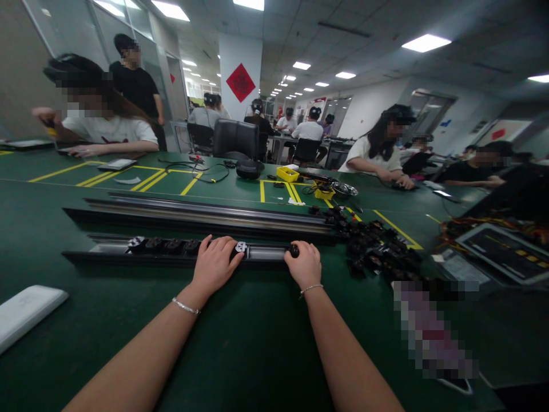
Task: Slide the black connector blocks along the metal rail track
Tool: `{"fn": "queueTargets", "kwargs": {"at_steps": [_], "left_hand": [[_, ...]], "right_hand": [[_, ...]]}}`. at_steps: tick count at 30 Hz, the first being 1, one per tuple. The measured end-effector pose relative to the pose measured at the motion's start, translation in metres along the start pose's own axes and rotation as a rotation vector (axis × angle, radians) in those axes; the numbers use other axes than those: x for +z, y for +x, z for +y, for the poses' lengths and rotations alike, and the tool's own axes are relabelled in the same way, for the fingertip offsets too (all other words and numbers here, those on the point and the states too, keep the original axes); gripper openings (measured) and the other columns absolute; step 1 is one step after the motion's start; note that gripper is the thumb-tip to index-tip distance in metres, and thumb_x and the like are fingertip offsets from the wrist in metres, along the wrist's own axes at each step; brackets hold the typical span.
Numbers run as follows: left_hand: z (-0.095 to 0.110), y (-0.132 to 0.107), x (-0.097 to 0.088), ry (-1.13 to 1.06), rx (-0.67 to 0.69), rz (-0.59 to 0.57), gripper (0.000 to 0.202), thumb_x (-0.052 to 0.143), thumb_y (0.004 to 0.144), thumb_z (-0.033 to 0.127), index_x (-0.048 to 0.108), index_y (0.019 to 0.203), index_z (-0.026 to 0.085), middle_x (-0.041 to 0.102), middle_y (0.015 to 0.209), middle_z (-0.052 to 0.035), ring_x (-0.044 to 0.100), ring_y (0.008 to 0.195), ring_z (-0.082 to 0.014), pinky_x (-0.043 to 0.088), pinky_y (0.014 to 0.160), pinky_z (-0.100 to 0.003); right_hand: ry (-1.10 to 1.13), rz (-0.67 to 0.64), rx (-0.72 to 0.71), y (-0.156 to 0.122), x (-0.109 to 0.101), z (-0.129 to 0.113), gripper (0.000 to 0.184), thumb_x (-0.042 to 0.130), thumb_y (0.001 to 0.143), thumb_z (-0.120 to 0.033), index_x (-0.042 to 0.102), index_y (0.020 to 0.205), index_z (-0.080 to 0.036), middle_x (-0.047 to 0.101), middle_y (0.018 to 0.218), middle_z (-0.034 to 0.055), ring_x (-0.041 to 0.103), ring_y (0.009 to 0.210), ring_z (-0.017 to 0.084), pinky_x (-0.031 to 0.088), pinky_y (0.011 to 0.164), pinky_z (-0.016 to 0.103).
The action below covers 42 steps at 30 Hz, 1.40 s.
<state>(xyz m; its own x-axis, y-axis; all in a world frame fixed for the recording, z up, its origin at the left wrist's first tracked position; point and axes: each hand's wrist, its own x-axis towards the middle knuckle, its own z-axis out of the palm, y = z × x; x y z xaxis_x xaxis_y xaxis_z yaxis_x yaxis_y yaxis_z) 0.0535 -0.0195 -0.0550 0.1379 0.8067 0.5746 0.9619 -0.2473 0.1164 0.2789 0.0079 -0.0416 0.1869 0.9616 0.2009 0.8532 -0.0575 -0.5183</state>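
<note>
Across the green table in front of me lies a long black metal channel [268,253] with a silver inside. Several small dark parts [171,244] sit in a row in its left half, with a whitish one [136,243] at the left. My left hand [215,260] is closed over the channel, fingers across it and thumb on the near side. Just by its fingertips a white-faced part [241,247] sits in the channel. At the channel's right end my right hand [306,264] is closed round a small round black part [294,250].
Behind lie longer black channels [206,214]. A heap of small black parts [377,243] is to the right, near a tray [506,252] and a blurred-out flat object [433,332]. A white box-like object [28,315] lies left. Yellow bins [287,173] and co-workers are across the table.
</note>
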Motion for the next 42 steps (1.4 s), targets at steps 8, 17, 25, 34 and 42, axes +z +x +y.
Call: {"fn": "queueTargets", "kwargs": {"at_steps": [8, 17, 25, 34, 42], "left_hand": [[0.001, 0.000, -0.002, 0.008, -0.004, -0.014, 0.034, 0.038, 0.088, 0.044, 0.059, 0.103, 0.022, 0.065, 0.108, -0.0059, 0.057, 0.102, -0.0219, 0.024, 0.104, -0.045], [0.001, 0.000, -0.001, 0.005, -0.003, -0.014, 0.033, 0.039, 0.087, 0.043, 0.059, 0.103, 0.022, 0.065, 0.108, -0.0060, 0.057, 0.103, -0.0218, 0.024, 0.104, -0.046], [0.000, 0.000, 0.000, -0.010, -0.003, -0.009, 0.033, 0.040, 0.087, 0.043, 0.060, 0.103, 0.023, 0.066, 0.108, -0.0061, 0.057, 0.103, -0.0224, 0.025, 0.103, -0.046], [0.000, 0.000, -0.001, -0.014, -0.003, -0.001, 0.033, 0.040, 0.087, 0.044, 0.060, 0.103, 0.023, 0.066, 0.107, -0.0061, 0.058, 0.102, -0.0221, 0.025, 0.104, -0.046], [0.000, 0.000, -0.001, -0.027, -0.009, -0.007, 0.032, 0.040, 0.086, 0.043, 0.060, 0.102, 0.024, 0.066, 0.107, -0.0059, 0.057, 0.102, -0.0224, 0.024, 0.104, -0.047]], "right_hand": [[0.017, 0.024, -0.040, 0.006, 0.003, 0.009, 0.037, 0.051, 0.075, -0.030, 0.061, 0.109, -0.019, 0.054, 0.124, 0.0090, 0.040, 0.121, 0.026, 0.032, 0.102, 0.039], [0.014, -0.004, 0.045, 0.004, -0.001, 0.008, 0.047, 0.051, 0.076, -0.033, 0.055, 0.120, -0.018, 0.040, 0.138, 0.0147, 0.040, 0.124, 0.030, 0.035, 0.100, 0.041], [0.054, 0.054, -0.005, 0.008, 0.002, 0.014, 0.037, 0.051, 0.074, -0.028, 0.060, 0.109, -0.020, 0.051, 0.127, 0.0111, 0.044, 0.120, 0.026, 0.037, 0.099, 0.038], [0.122, 0.079, -0.034, 0.012, 0.003, 0.023, 0.034, 0.050, 0.073, -0.025, 0.059, 0.105, -0.021, 0.058, 0.114, 0.0064, 0.053, 0.105, 0.020, 0.040, 0.095, 0.032], [0.095, -0.015, 0.098, 0.013, -0.002, 0.024, 0.049, 0.051, 0.075, -0.035, 0.052, 0.121, -0.017, 0.058, 0.119, 0.0099, 0.055, 0.108, 0.023, 0.042, 0.092, 0.033]]}}
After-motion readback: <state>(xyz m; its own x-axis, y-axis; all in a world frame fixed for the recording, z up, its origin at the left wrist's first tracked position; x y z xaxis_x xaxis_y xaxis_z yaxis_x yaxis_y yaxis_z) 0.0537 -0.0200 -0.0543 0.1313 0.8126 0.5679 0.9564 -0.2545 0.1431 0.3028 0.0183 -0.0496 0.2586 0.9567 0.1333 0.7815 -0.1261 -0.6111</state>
